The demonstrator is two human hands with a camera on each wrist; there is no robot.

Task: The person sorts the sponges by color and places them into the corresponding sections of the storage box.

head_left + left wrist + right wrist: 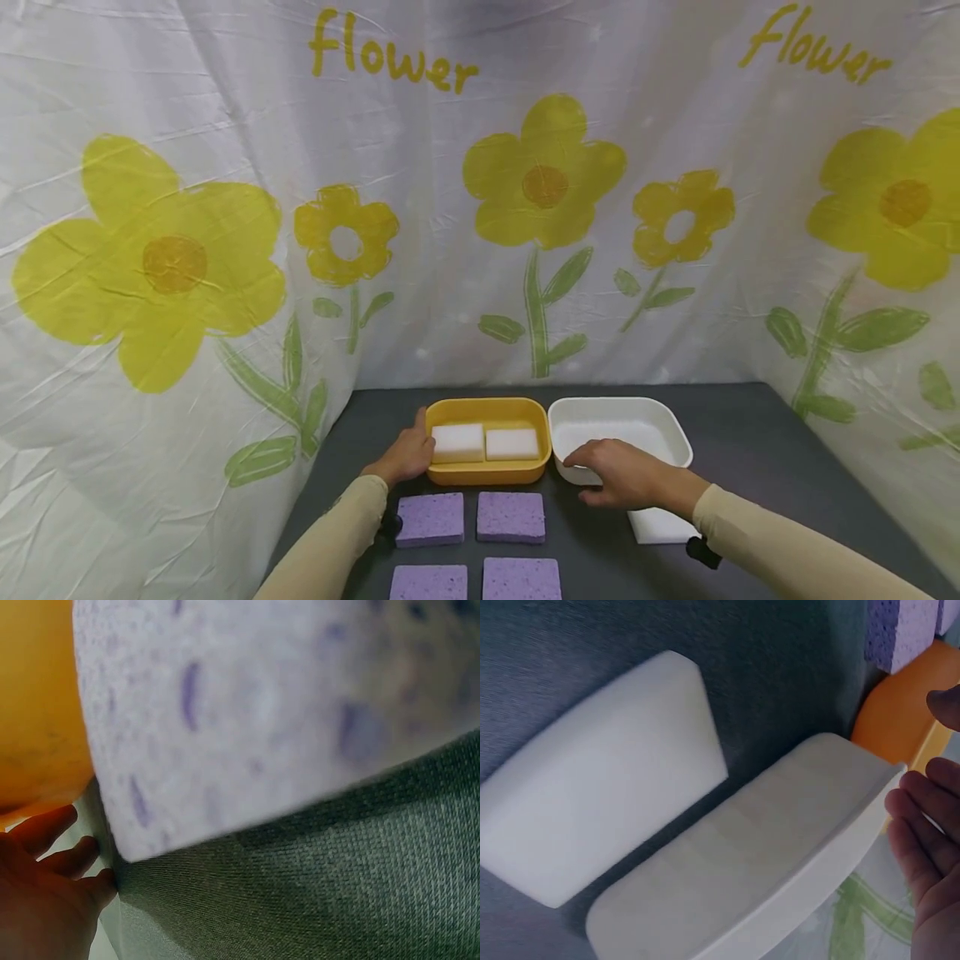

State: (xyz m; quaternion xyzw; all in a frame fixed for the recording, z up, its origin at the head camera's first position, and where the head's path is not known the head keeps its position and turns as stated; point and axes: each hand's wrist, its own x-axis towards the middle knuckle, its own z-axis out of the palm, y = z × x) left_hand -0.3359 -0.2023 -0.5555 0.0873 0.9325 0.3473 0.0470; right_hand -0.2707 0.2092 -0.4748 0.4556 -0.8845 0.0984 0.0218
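A yellow container (487,476) holds two white sponges (458,442) side by side. My left hand (408,454) is at its left end, fingers stretched along the outer wall and thumb right at the rim. To the right stands a white container (652,429), its visible inside bare. My right hand (618,475) reaches over the front left of its rim, fingers loosely bent with nothing between them; in the right wrist view the fingers (922,825) overlap the container's edge. Another white sponge (607,780) lies in front of the white container, partly hidden by my right forearm in the head view.
Several purple sponges (511,517) lie in two rows on the dark tabletop (592,558) in front of the yellow container. One looms close to the left wrist camera. A white curtain (420,333) painted with yellow flowers hangs behind and along both sides.
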